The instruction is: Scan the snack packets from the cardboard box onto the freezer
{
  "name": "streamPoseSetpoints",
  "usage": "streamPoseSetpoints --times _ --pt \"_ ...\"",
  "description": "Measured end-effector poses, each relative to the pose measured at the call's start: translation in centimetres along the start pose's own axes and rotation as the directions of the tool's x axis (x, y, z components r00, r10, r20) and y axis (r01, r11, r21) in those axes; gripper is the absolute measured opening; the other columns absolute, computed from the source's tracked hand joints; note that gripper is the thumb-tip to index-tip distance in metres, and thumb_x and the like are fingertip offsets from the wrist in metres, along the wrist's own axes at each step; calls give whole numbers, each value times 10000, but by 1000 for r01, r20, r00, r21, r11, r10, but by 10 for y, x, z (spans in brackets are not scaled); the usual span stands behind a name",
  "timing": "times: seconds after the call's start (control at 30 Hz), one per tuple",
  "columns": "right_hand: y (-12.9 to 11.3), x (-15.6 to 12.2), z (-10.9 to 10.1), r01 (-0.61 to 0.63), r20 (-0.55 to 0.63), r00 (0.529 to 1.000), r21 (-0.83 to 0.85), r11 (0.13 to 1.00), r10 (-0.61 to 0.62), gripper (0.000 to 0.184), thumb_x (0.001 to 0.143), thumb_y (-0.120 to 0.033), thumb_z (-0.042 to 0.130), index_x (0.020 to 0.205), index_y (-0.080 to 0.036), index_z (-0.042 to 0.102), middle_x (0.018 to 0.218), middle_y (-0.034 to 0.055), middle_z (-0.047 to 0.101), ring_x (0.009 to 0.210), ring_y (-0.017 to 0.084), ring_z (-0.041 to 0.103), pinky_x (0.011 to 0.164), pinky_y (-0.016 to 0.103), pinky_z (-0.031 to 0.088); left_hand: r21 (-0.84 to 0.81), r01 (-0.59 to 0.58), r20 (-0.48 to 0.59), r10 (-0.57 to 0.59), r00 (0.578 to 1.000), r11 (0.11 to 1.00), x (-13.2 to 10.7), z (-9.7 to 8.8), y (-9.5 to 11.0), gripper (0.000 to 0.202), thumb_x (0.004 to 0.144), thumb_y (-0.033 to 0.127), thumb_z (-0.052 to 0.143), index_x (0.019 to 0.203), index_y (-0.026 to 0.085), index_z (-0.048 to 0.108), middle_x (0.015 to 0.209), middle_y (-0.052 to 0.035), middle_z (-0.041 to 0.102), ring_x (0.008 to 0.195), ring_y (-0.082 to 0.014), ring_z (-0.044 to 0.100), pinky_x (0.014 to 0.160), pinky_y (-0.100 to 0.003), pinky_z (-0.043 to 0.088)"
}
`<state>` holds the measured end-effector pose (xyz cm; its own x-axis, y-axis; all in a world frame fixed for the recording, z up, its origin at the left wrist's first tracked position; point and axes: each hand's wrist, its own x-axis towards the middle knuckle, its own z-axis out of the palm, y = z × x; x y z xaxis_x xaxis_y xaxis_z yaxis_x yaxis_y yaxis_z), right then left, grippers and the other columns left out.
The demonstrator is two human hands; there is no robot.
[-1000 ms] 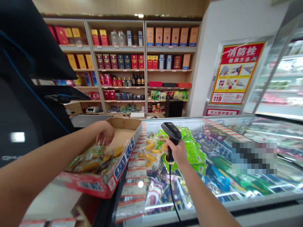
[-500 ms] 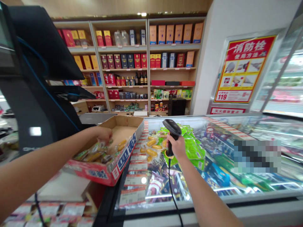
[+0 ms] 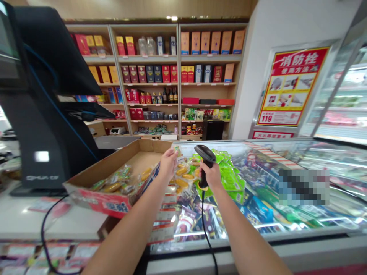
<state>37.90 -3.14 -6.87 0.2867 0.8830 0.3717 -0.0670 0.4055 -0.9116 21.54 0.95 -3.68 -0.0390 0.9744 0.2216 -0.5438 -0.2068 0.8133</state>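
Left hand (image 3: 168, 165) — over the cardboard tray's contents a moment earlier — has moved across the tray's near side wall and now stands just beyond it, fingers raised and slightly parted. A small clear snack packet (image 3: 177, 151) lies at the fingertips; whether it is gripped is too small to tell. Right hand (image 3: 211, 176) is closed round the grip of a black barcode scanner (image 3: 205, 153), held upright with its head tilted away from the wearer. A black cable (image 3: 204, 221) falls from the scanner's base across the front of the chest freezer (image 3: 258, 229). The two hands are near each other but not touching.

The cardboard tray (image 3: 86, 190) rests on a white checkout counter (image 3: 48, 219), and clear packets of yellow snacks (image 3: 111, 186) lie inside it. Similar yellow-filled packets (image 3: 182, 179) and bright green packets (image 3: 231, 179) lie beneath the hands, on or under the freezer's glass — the view does not settle which. Price labels (image 3: 163, 225) line the freezer's left edge. A black POS terminal (image 3: 37, 95) stands at left, wooden shelves (image 3: 149, 57) of boxed goods and bottles fill the back, and a red-and-yellow fire-hydrant poster (image 3: 292, 86) hangs at right.
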Motion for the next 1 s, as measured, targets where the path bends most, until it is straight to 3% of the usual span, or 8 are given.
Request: streamPoseSetpoints --times 0.07,0.17,0.23,0.47,0.73,1.0 --pt "-2 0 -3 -44 133 990 -36 998 48 312 680 -420 694 509 -193 566 424 -4 537 348 127 495 384 252 402 -36 -19 -53 18 998 999 14 -8 -18 370 515 279 883 734 157 611 586 56 585 477 -68 531 474 -173 425" --pt "-6 -1 -6 -109 364 919 -136 985 153 279 676 -391 694 526 -189 574 435 -6 552 336 126 498 366 245 389 -78 -61 -76 56 996 995 23 -19 -35 426 494 338 897 745 161 603 634 47 617 523 -77 568 500 -177 455" --pt "-7 -2 -8 -115 428 885 -182 977 184 248 686 -366 686 548 -192 575 445 -14 559 335 123 497 365 241 392 -86 -97 -87 89 992 992 24 -25 -41 463 506 386 897 788 166 603 699 33 651 572 -92 609 537 -196 491" --pt "-6 -3 -9 -61 472 861 -279 958 192 224 699 -343 668 556 -207 561 427 -24 558 322 125 486 363 238 374 -56 -197 -116 190 975 979 29 -33 -51 456 564 413 878 860 178 624 822 -1 697 719 -118 664 688 -244 533" --pt "-16 -9 -4 -41 484 851 -322 946 201 283 705 -334 653 479 -216 531 391 -20 535 312 122 465 392 250 379 -30 -247 -123 242 962 968 29 -31 -52 380 586 393 850 788 180 609 758 2 687 702 -137 653 718 -275 532" --pt "-7 -7 -6 -51 478 861 -260 964 174 253 708 -317 653 507 -203 549 419 -21 545 327 121 485 390 242 390 -53 -242 -109 235 966 969 31 -31 -54 381 601 392 843 824 189 610 846 -21 713 760 -158 681 737 -295 551"
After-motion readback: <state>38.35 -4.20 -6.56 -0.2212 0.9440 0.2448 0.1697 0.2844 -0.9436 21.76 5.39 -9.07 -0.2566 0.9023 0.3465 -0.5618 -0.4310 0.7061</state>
